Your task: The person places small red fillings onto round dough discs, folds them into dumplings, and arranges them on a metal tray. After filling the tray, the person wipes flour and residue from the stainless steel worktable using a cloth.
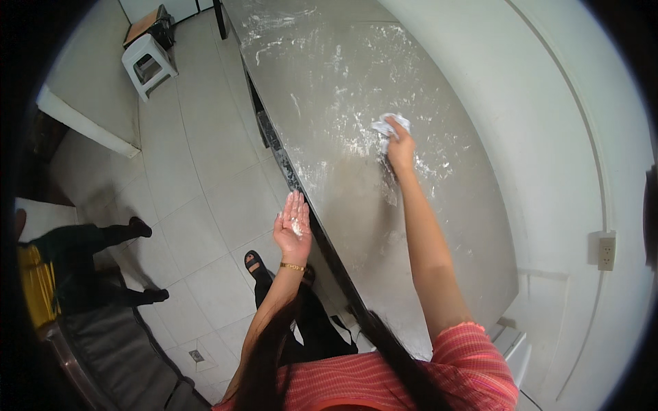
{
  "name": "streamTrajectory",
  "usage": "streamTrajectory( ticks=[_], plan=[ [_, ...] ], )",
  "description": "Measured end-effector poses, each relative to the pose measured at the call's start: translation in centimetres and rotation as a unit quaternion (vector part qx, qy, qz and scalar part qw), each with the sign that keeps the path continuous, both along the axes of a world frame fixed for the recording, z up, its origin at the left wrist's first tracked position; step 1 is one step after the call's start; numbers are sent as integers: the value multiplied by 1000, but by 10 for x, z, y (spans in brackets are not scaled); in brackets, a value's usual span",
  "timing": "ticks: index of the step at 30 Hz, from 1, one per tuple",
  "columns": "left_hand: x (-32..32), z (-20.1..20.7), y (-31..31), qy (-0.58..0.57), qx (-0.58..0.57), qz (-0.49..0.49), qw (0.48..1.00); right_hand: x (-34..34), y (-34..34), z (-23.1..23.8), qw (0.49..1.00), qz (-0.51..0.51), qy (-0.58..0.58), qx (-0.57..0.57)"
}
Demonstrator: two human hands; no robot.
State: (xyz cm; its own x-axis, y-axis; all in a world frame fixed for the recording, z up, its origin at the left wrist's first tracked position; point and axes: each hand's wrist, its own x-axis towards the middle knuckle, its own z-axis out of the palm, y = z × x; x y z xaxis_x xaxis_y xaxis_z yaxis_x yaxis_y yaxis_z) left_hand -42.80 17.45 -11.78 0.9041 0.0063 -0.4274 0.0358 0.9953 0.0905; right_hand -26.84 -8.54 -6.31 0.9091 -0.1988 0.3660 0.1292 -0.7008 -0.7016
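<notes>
My right hand (402, 149) grips a crumpled white cloth (392, 124) against the grey tabletop (349, 226). White powder (353, 140) lies in smears and specks around the cloth and toward the table's far end. Nearer to me, the surface has fewer marks. Palm up, my left hand (293, 226) is held beside the table's left edge with its fingers stretched out. A small heap of white powder (297, 226) rests on that palm, and a gold bracelet circles the wrist.
The white wall (548, 137) runs along the table's right side, with a power outlet (606, 251). A white plastic stool (147, 65) stands on the tiled floor at the far left. Another person in dark trousers (79, 236) sits at the left by a dark padded seat (123, 342).
</notes>
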Motion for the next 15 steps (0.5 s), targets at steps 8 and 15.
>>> streamTrajectory(
  ticks=[8,15],
  plan=[
    [6,9,-14,3,-16,58,998,-61,108,0,978,167,35,117],
    [14,7,-17,14,-8,80,997,-30,60,36,946,106,104,290]
  ],
)
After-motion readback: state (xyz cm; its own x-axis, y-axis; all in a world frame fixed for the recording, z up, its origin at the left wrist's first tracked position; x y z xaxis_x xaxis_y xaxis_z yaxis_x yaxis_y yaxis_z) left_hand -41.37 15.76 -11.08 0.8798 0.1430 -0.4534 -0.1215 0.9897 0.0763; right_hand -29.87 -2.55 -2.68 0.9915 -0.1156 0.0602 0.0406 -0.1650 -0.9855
